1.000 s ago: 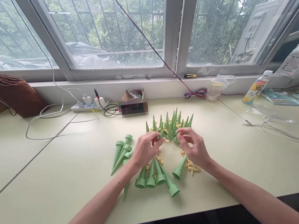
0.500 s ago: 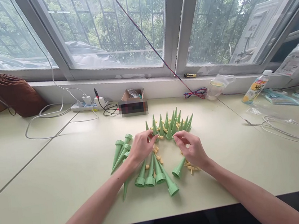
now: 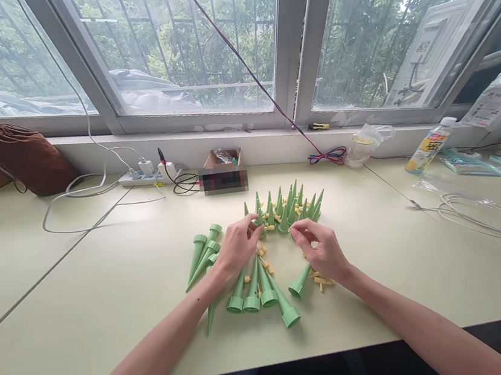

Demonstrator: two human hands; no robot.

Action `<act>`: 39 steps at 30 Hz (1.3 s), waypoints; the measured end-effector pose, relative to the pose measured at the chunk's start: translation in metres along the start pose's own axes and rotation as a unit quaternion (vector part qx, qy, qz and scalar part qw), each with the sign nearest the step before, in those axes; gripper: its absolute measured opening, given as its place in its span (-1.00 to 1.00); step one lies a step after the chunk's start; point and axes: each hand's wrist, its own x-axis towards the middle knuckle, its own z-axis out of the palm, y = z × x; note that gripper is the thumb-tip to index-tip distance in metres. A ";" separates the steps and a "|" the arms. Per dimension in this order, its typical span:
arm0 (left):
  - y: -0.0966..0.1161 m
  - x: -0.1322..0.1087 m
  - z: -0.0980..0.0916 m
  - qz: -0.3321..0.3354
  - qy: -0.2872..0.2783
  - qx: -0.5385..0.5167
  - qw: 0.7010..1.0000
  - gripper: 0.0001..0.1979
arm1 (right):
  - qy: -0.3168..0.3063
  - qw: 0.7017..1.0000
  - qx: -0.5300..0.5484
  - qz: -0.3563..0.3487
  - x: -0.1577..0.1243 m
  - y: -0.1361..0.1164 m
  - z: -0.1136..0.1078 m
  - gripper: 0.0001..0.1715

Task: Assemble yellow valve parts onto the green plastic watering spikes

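Green plastic cone spikes stand upright in a cluster (image 3: 287, 206) at the middle of the pale table (image 3: 86, 305). My left hand (image 3: 238, 247) pinches the base of one standing cone (image 3: 261, 230) at the cluster's left edge. My right hand (image 3: 321, 248) is curled, its fingertips pinched together close to the cluster's near side; what they hold is too small to name. Several cones lie flat (image 3: 258, 290) below my hands, and more lie to the left (image 3: 204, 254). Small yellow pieces (image 3: 263, 257) are scattered among them.
A power strip (image 3: 146, 176) with cables, a small cardboard box (image 3: 223, 157) and a brown bag (image 3: 23, 157) sit along the window sill. A drink bottle (image 3: 430, 147), plastic bags and a white cable (image 3: 482, 214) lie at the right. A red-black wire (image 3: 326, 157) hangs from above.
Both hands have dropped slightly toward the table. My left hand went from the cone tips to the left edge of the standing cluster; my right fingers closed into a pinch.
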 end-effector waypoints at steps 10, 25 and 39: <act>0.010 -0.001 -0.005 -0.013 0.091 -0.060 0.994 -0.73 | 0.011 1.000 -0.003 -0.005 0.002 0.001 -0.002 -0.83; 0.006 -0.002 -0.002 0.115 -0.094 0.100 0.984 -0.67 | 0.013 1.000 -0.002 -0.010 0.006 0.003 -0.007 -0.75; 0.002 -0.004 0.002 0.133 -0.122 0.072 0.981 -0.77 | 0.001 1.000 -0.030 -0.008 0.004 0.005 -0.007 -0.74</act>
